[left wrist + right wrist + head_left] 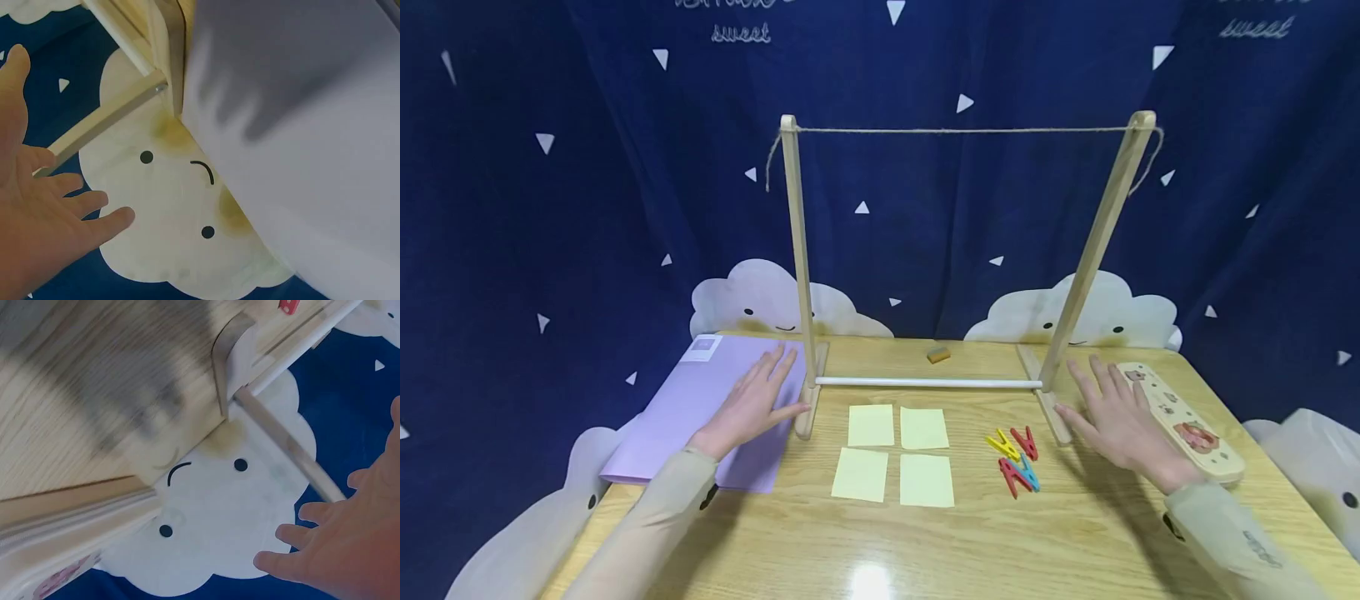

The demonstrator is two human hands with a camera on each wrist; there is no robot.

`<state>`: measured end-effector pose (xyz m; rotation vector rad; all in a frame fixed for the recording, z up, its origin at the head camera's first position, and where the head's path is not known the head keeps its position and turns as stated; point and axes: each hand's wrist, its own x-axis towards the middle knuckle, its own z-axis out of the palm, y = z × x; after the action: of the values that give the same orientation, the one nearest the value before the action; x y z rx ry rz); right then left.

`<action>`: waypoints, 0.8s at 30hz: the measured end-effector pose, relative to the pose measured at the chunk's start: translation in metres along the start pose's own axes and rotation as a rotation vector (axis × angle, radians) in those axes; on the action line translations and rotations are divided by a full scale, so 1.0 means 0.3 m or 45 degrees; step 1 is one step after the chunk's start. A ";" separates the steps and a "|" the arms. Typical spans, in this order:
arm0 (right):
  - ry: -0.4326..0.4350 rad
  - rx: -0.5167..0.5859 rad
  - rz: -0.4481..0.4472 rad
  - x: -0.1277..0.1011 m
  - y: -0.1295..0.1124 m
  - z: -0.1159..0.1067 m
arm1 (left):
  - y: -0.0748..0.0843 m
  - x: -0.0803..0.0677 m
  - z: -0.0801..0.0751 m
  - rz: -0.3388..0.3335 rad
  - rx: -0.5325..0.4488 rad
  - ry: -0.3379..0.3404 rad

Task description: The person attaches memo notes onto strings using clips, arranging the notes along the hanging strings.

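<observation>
Head view: left hand [748,410] spread, grip released, over folder [688,408] beside frame [928,382]; right hand [1116,423] spread, holding nothing, between frame and case [1183,423]; case closed, contents hidden; four notes [924,428], four pegs [1027,475] lie on table [977,542] between hands

Left wrist view: fingers [106,226] spread, apart from folder, shadow [250,94] across it

Right wrist view: fingers clear of case, zip [69,520] along its side
</observation>
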<state>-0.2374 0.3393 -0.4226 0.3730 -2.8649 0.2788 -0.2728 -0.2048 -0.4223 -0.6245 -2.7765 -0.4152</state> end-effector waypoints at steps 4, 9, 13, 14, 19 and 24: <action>0.054 -0.003 -0.060 -0.008 -0.029 0.016 | 0.015 -0.001 0.008 0.049 -0.074 0.047; 0.077 0.050 -0.111 -0.016 -0.059 0.035 | 0.040 0.009 0.022 0.062 -0.189 0.063; 0.063 0.070 -0.141 -0.018 -0.077 0.049 | 0.052 0.022 0.041 0.061 -0.262 0.060; 0.052 0.068 -0.148 -0.017 -0.080 0.054 | 0.056 0.025 0.046 0.046 -0.294 0.048; -0.014 0.099 -0.160 -0.012 -0.099 0.081 | 0.069 0.033 0.081 -0.078 -0.453 -0.060; -0.076 0.190 -0.150 -0.005 -0.119 0.099 | 0.075 0.040 0.115 -0.147 -0.668 -0.160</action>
<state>-0.2325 0.2993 -0.4457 0.5854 -2.8741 0.4678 -0.2796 -0.1693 -0.4456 -0.6128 -2.8328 -1.1894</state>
